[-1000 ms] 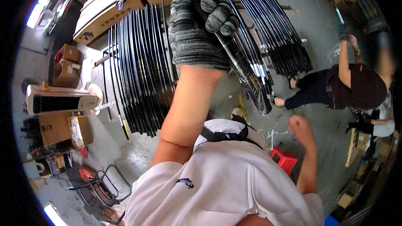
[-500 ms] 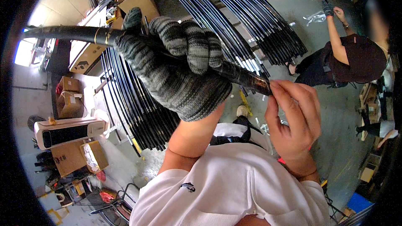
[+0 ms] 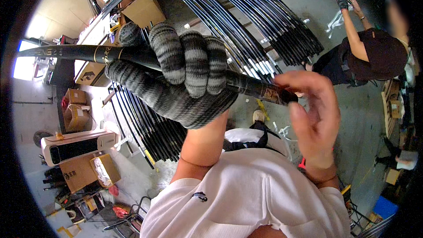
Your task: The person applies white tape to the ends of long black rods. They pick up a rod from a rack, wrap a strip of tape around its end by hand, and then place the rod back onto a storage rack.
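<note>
A thick black rod (image 3: 260,89) with gold bands and markings runs across in front of me, from the far left to its end at the right. My left hand (image 3: 176,75), in a grey-and-black striped knit glove, is wrapped round it near the middle. At the rod's right end, my bare right hand (image 3: 319,119) curves with thumb and fingers apart, slightly blurred. The dark tip of the rod lies between them; whether a finger touches it I cannot tell.
Long black rods (image 3: 269,17) lie in rows on low supports beyond my hands, with another bundle (image 3: 154,123) at the left. A co-worker (image 3: 370,57) at the right handles a rod and clear film. Cardboard boxes (image 3: 143,9) and a white appliance (image 3: 79,145) stand at the left.
My right thumb and fingers have spread from their pinch at the rod's end, baring its dark tip. The rod has tilted slightly, its left part lower. The co-worker's film has lifted.
</note>
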